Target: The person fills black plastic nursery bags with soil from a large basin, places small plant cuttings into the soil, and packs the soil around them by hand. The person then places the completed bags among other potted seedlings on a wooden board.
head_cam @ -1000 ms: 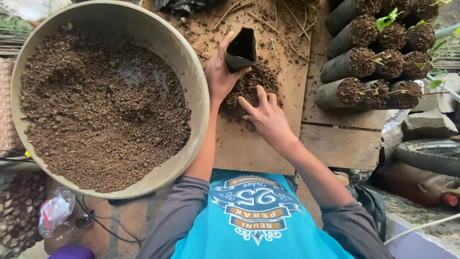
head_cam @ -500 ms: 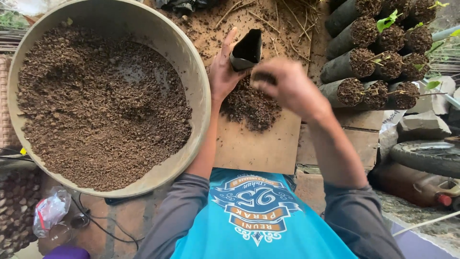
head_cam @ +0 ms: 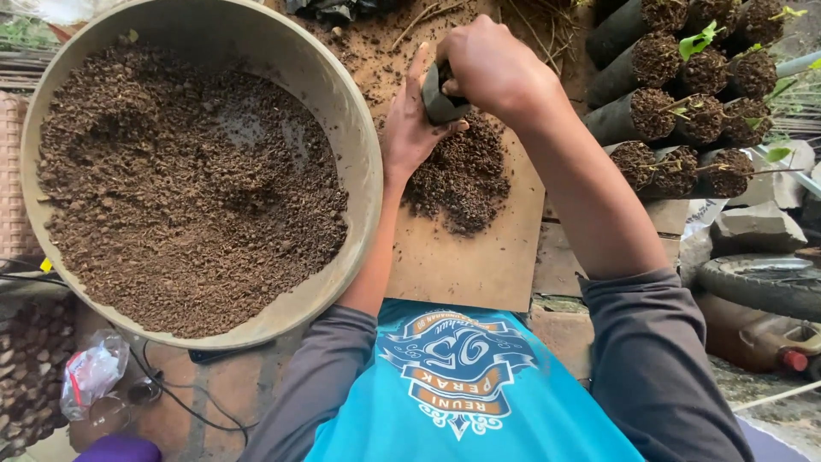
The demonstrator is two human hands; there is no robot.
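My left hand (head_cam: 409, 128) grips a small black plastic grow bag (head_cam: 438, 104) and holds it upright on a wooden board (head_cam: 466, 257). My right hand (head_cam: 492, 64) is bunched over the bag's mouth, fingers closed; soil seems to be in them, but the palm hides it. A loose heap of dark soil (head_cam: 462, 175) lies on the board just below both hands.
A large round basin (head_cam: 355, 137) full of dark soil sits at the left. Several filled black grow bags (head_cam: 676, 103), some with green seedlings, lie stacked at the upper right. A tyre (head_cam: 765, 282), stones and a jug with a red cap (head_cam: 791, 355) are at the right.
My right hand rose from the soil heap with its fingers closed and moved up over the mouth of the bag. My left hand kept hold of the bag.
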